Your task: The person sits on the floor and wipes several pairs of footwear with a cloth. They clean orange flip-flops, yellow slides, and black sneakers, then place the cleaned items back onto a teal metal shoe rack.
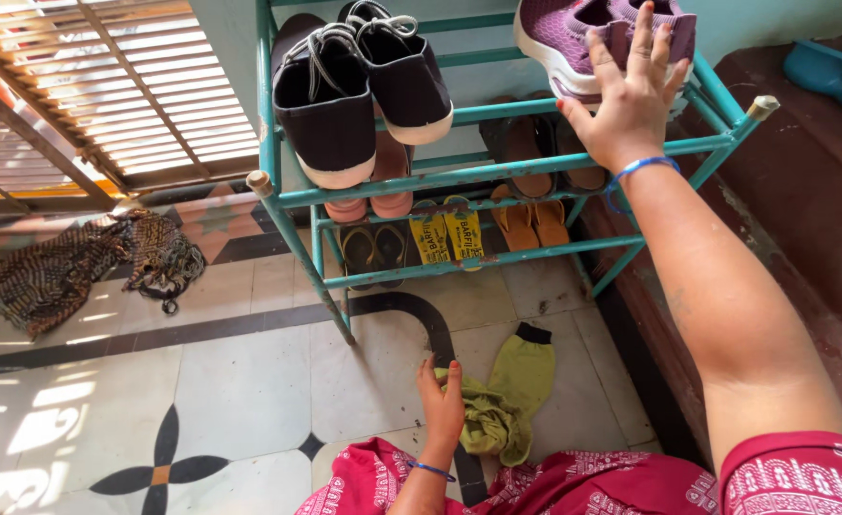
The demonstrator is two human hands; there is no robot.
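My right hand (pixel 631 91) reaches up to the top shelf of a teal metal shoe rack (pixel 483 175) and rests fingers-spread on the heel of a purple pair of sneakers (pixel 573 33). A blue bangle circles that wrist. My left hand (pixel 443 402) is low on the tiled floor, fingers closing on a crumpled yellow-green cloth (pixel 507 401) with a dark cuff. A black pair of lace-up sneakers (pixel 359 81) with white soles sits at the left of the top shelf.
Lower shelves hold pink slippers (pixel 373 195), brown sandals (pixel 530 153), yellow flip-flops (pixel 447 232) and orange flip-flops (pixel 532 221). A dark patterned cloth (pixel 82 262) lies on the floor at left by a slatted shutter (pixel 144 86). A reddish ledge (pixel 802 181) with a blue container (pixel 836 72) is at right.
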